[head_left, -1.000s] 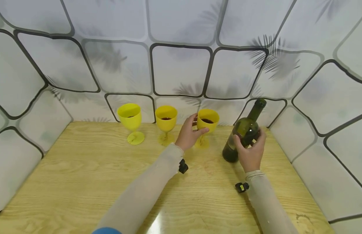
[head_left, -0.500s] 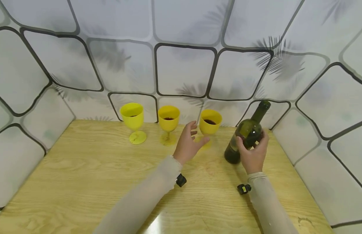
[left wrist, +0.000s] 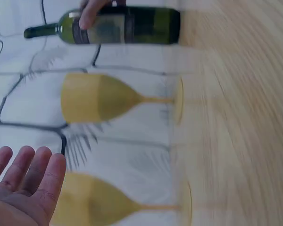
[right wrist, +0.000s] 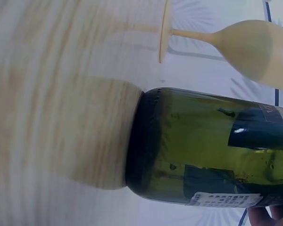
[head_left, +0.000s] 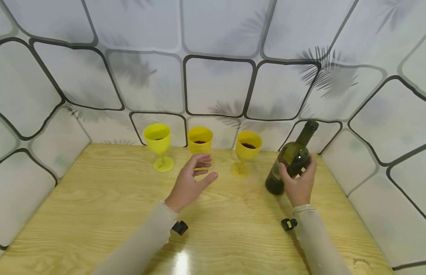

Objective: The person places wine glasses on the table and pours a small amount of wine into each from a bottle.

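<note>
A green glass wine bottle [head_left: 291, 160] stands upright at the right of the table, gripped round its upper body by my right hand [head_left: 298, 183]. Its label shows in the left wrist view, where the bottle [left wrist: 151, 26] lies sideways in the picture. My left hand [head_left: 190, 181], fingers loosely spread and holding nothing, hovers in front of the middle yellow goblet [head_left: 200, 139] and hides its stem and foot. To that hand's right is another yellow goblet [head_left: 247, 147]; a brighter yellow one [head_left: 158, 139] stands at the left. Dark liquid shows inside all three.
The wooden table [head_left: 106, 206] meets a patterned wall covering [head_left: 217, 86] right behind the goblets. Side walls close it in at left and right. Black wrist cameras sit on both sleeves.
My left hand has let go of the right-hand goblet and drawn back to the left, towards the middle one. My right hand keeps its hold on the bottle, which stays in place.
</note>
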The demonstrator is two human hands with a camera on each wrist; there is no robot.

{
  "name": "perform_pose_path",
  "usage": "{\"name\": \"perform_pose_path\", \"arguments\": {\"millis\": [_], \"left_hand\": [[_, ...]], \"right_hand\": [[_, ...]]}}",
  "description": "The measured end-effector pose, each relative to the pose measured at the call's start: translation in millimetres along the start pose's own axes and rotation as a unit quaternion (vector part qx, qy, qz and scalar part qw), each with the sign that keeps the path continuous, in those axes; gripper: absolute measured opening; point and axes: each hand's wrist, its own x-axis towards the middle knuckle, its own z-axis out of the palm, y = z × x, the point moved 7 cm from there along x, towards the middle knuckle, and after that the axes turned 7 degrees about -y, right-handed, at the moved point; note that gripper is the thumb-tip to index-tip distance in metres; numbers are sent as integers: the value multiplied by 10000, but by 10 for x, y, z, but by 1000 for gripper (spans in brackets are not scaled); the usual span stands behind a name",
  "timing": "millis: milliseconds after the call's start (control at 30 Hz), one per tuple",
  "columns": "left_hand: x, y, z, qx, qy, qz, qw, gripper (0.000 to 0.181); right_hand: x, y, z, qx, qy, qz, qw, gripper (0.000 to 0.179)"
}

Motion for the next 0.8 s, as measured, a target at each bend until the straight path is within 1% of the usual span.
{"name": "perform_pose_path", "arguments": {"millis": [133, 233, 367, 533, 633, 700, 800], "left_hand": [[-96, -131, -325, 442, 244, -13, 9987, 53], [-139, -199, -543, 788, 261, -95, 9965, 49], [-158, -207, -756, 977, 188, -231, 9948, 51], [-195, -214, -947, 1139, 247, -403, 9924, 54], [-216, -212, -1039, 1194, 397, -402, 9912, 52], [-230, -214, -1088, 1200, 533, -391, 9906, 50], [-247, -231, -1125, 1271, 636, -408, 9890, 49]], "right_hand": [[23, 5, -9, -58, -67, -32, 10000, 80], [40, 15, -13, 22, -123, -7, 9999, 79], [82, 31, 8, 205, -180, -32, 9996, 77], [179, 88, 67, 311, -308, -50, 9990, 76], [274, 141, 102, 309, -474, -5, 9984, 77], [350, 183, 126, 306, -603, 25, 9977, 79], [476, 226, 165, 309, -782, 2, 9965, 81]]}}
